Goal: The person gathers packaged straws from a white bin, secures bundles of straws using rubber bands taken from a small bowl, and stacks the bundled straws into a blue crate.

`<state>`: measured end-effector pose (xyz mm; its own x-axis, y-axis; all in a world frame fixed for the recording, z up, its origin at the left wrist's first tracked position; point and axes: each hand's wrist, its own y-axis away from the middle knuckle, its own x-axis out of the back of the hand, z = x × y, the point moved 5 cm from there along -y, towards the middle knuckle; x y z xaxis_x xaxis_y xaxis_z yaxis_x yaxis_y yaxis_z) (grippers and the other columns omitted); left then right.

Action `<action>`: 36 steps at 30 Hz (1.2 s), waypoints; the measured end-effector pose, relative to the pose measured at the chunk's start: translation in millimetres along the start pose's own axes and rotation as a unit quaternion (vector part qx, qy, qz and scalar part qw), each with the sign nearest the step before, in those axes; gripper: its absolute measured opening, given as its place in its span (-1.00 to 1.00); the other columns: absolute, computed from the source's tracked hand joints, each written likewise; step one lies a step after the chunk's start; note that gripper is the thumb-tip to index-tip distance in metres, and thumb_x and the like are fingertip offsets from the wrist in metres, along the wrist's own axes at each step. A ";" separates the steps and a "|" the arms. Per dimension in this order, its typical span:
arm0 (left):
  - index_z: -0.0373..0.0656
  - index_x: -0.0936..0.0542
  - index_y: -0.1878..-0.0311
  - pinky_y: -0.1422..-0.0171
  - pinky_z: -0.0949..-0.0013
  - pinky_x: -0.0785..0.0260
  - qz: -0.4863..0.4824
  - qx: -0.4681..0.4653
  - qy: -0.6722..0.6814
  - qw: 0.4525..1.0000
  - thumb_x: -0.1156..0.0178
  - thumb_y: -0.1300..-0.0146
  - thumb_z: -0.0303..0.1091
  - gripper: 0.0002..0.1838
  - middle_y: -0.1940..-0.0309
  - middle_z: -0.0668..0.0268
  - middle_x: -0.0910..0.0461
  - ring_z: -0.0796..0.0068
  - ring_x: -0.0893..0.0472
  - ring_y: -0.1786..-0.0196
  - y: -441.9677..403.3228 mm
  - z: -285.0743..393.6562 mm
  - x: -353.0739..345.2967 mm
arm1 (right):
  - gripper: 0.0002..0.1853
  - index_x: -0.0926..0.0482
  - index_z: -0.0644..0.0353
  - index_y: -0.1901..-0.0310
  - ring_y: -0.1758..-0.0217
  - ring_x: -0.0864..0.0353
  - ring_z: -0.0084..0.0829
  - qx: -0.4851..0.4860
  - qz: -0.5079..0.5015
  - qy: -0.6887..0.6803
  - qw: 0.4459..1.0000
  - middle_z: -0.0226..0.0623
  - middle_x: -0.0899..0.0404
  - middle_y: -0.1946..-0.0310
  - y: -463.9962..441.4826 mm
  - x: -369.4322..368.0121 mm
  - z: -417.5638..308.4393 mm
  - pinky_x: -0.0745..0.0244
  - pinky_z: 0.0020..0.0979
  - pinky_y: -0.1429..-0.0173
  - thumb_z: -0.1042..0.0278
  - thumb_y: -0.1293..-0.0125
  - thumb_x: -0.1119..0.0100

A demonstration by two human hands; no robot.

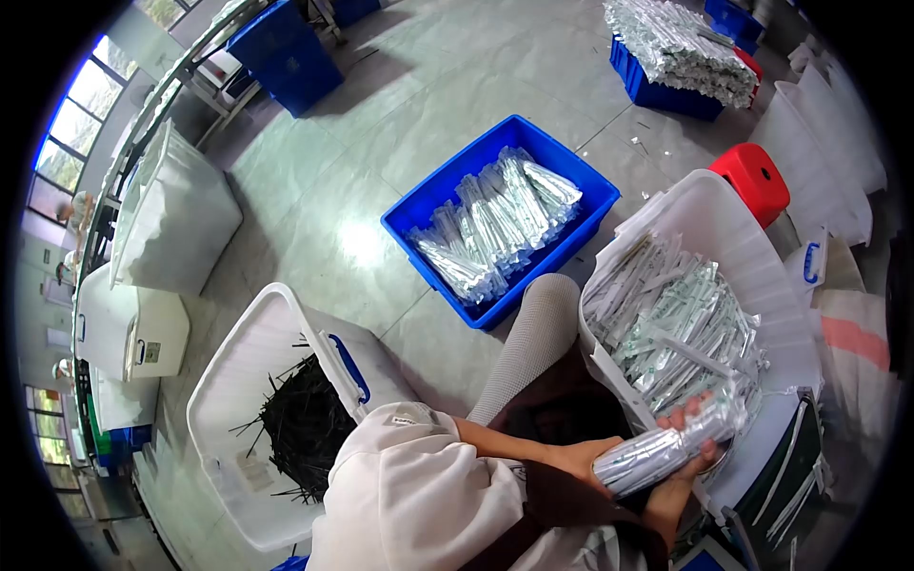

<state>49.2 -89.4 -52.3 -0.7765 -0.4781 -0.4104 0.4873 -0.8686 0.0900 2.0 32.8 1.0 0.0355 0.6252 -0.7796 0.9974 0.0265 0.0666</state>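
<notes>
My left hand point(588, 462) is closed around the near end of a bundle of slim packets in shiny silvery-clear wrapping point(657, 455). Farther along the same bundle, my right hand point(706, 455) holds it from beneath, its fingers curled over the far side. The bundle lies tilted across both hands, above the near edge of a large white tub point(598, 354). Inside that tub is a heap of loose packets point(681, 309) of similar look, white and silver with some green marks. My right palm is mostly hidden by the bundle.
A blue crate point(405, 249) with rows of bundled packets point(495, 214) stands on the floor ahead. To the left, a white tub point(224, 409) holds thin black sticks point(307, 428). A red stool point(752, 181) and another full blue crate point(657, 93) are at right.
</notes>
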 end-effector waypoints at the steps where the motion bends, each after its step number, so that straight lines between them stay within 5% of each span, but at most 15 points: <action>1: -0.23 -0.19 -0.14 -0.19 0.41 -0.15 0.023 -0.071 0.080 0.994 -0.38 0.16 -0.29 -0.21 0.01 0.23 -0.36 0.47 -0.34 -0.08 -0.5 6.5 0.6 | -0.27 -0.15 0.21 -0.06 0.33 -0.33 -0.45 -0.057 0.021 0.024 0.998 -0.32 -0.33 0.28 -0.8 -7.0 13.2 -0.36 -0.36 0.17 0.18 0.16 -0.28; 8: -0.26 -0.29 -0.07 -0.09 0.41 -0.25 0.139 -0.067 0.122 0.980 -0.32 0.10 -0.33 -0.37 0.14 0.29 -0.46 0.52 -0.42 0.04 22.3 10.4 54.7 | -0.40 -0.30 0.46 0.03 0.19 -0.50 -0.31 -0.189 -0.086 0.290 0.934 -0.07 -0.49 0.25 -48.7 -53.7 72.1 -0.36 -0.39 0.05 0.10 0.01 -0.08; 11: -0.25 -0.31 -0.06 -0.06 0.42 -0.27 0.301 -0.149 0.170 0.926 -0.31 0.13 -0.36 -0.38 0.15 0.35 -0.44 0.55 -0.41 0.07 37.9 57.1 121.6 | -0.46 -0.35 0.41 0.01 -0.03 -0.40 -0.29 -0.006 -0.090 0.465 0.881 -0.13 -0.44 0.07 -89.6 -67.3 76.4 -0.27 -0.33 -0.06 0.16 -0.08 -0.18; 15: -0.28 -0.31 0.00 0.06 0.24 -0.39 0.487 -0.116 0.246 0.830 -0.23 0.05 -0.42 -0.49 0.21 0.17 -0.47 0.32 -0.51 0.18 77.1 63.8 244.2 | -0.52 -0.37 0.29 0.01 -0.05 -0.35 -0.19 0.035 -0.072 0.647 0.759 -0.17 -0.38 0.00 -134.1 -54.1 93.9 -0.22 -0.26 -0.11 0.19 -0.10 -0.19; 17: -0.30 -0.30 0.00 0.13 0.24 -0.44 0.567 -0.100 0.285 0.766 -0.22 0.03 -0.40 -0.50 0.23 0.15 -0.46 0.29 -0.51 0.19 100.4 42.8 315.2 | -0.55 -0.37 0.30 0.04 -0.07 -0.29 -0.14 0.136 -0.097 0.751 0.639 -0.14 -0.36 0.01 -145.7 -46.1 105.6 -0.20 -0.22 -0.13 0.23 -0.08 -0.19; 19: -0.35 -0.26 -0.01 0.14 0.30 -0.44 0.593 -0.057 0.229 0.770 -0.27 0.05 -0.22 -0.38 0.21 0.16 -0.45 0.30 -0.51 0.20 127.0 -9.9 397.5 | -0.58 -0.39 0.32 0.07 -0.08 -0.25 -0.09 0.135 -0.092 0.762 0.626 -0.10 -0.34 0.02 -153.5 -29.0 121.2 -0.17 -0.17 -0.14 0.23 -0.09 -0.16; 21: -0.36 -0.22 -0.05 0.03 0.22 -0.35 0.783 0.216 -0.129 0.569 -0.33 0.14 -0.08 -0.23 0.13 -0.04 -0.42 0.14 -0.49 0.14 166.8 -71.9 446.2 | -0.60 -0.41 0.35 0.11 -0.06 -0.25 -0.05 0.122 -0.089 0.816 0.558 -0.04 -0.31 0.00 -156.0 -7.2 139.5 -0.16 -0.14 -0.13 0.20 -0.12 -0.11; 23: -0.27 -0.25 -0.07 0.03 0.17 -0.33 0.693 0.302 -0.391 0.525 -0.32 0.15 -0.13 -0.27 0.15 -0.06 -0.42 0.07 -0.48 0.14 142.2 -62.8 434.9 | -0.60 -0.40 0.40 0.13 -0.05 -0.25 -0.01 0.065 -0.083 0.784 0.612 0.04 -0.28 0.00 -157.2 13.9 152.8 -0.15 -0.12 -0.12 0.19 -0.15 -0.03; 26: -0.15 -0.51 0.38 0.13 0.19 -0.34 0.453 0.171 -0.587 0.649 -0.04 0.02 -0.42 -0.89 0.40 0.15 -0.49 0.13 -0.45 0.20 71.8 -99.2 434.2 | -0.58 -0.36 0.48 0.13 -0.06 -0.23 0.09 0.005 -0.108 0.789 0.604 0.15 -0.28 0.03 -161.1 6.3 158.2 -0.12 -0.08 -0.14 0.22 -0.15 0.03; 28: -0.08 -0.55 0.34 0.06 0.32 -0.32 0.137 0.181 -0.704 0.673 0.05 -0.08 -0.38 -0.83 0.29 0.23 -0.52 0.27 -0.45 0.08 33.5 -153.3 431.9 | -0.57 -0.35 0.50 0.11 -0.06 -0.22 0.11 -0.011 -0.112 0.799 0.591 0.17 -0.28 0.02 -161.0 7.7 160.6 -0.09 -0.07 -0.16 0.23 -0.15 0.04; 29: -0.08 -0.55 0.34 0.06 0.32 -0.32 0.135 0.183 -0.700 0.677 0.05 -0.08 -0.38 -0.83 0.29 0.23 -0.52 0.27 -0.45 0.08 31.7 -179.7 440.8 | -0.56 -0.34 0.51 0.10 -0.07 -0.21 0.13 -0.015 -0.118 0.807 0.579 0.18 -0.27 0.02 -160.3 8.0 160.5 -0.06 -0.06 -0.17 0.24 -0.14 0.04; 31: -0.03 -0.55 0.14 -0.16 0.33 -0.19 -0.027 0.203 -0.791 0.577 0.07 -0.12 -0.33 -0.73 0.03 0.27 -0.48 0.37 -0.36 -0.11 23.6 -212.8 446.1 | -0.53 -0.32 0.53 0.08 -0.08 -0.19 0.16 -0.049 -0.127 0.801 0.583 0.21 -0.28 0.03 -159.6 11.1 161.1 -0.02 -0.03 -0.19 0.24 -0.12 0.05; 32: -0.03 -0.47 -0.04 -0.35 0.19 0.06 -0.216 0.336 -0.743 0.536 0.10 -0.15 -0.28 -0.63 -0.14 0.32 -0.36 0.43 -0.20 -0.27 23.2 -220.2 447.1 | -0.52 -0.32 0.53 0.08 -0.07 -0.19 0.16 -0.067 -0.123 0.793 0.592 0.20 -0.28 0.04 -160.3 12.7 161.6 -0.02 -0.02 -0.19 0.23 -0.11 0.06; 33: -0.03 -0.47 -0.04 -0.35 0.19 0.06 -0.222 0.333 -0.744 0.535 0.10 -0.15 -0.28 -0.63 -0.14 0.32 -0.36 0.43 -0.20 -0.27 22.3 -239.2 451.3 | -0.51 -0.32 0.53 0.08 -0.07 -0.19 0.16 -0.087 -0.120 0.785 0.602 0.20 -0.29 0.05 -161.0 13.4 161.3 -0.01 -0.01 -0.18 0.22 -0.10 0.06; 36: 0.01 -0.28 -0.22 -0.39 -0.09 0.54 -0.165 0.335 -0.863 0.340 0.28 -0.23 -0.11 -0.51 -0.31 0.46 -0.06 0.34 0.11 -0.39 39.5 -320.0 480.5 | -0.50 -0.33 0.54 0.09 -0.06 -0.20 0.16 -0.109 -0.121 0.780 0.604 0.20 -0.30 0.07 -163.4 12.7 161.7 -0.03 0.01 -0.17 0.19 -0.10 0.08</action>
<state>-176.8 -311.9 -536.3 -0.1042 0.7982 0.5934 0.5079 -0.4703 0.7217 -150.5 -89.7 -120.5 -0.3814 0.5515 0.7419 0.9236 0.2601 0.2815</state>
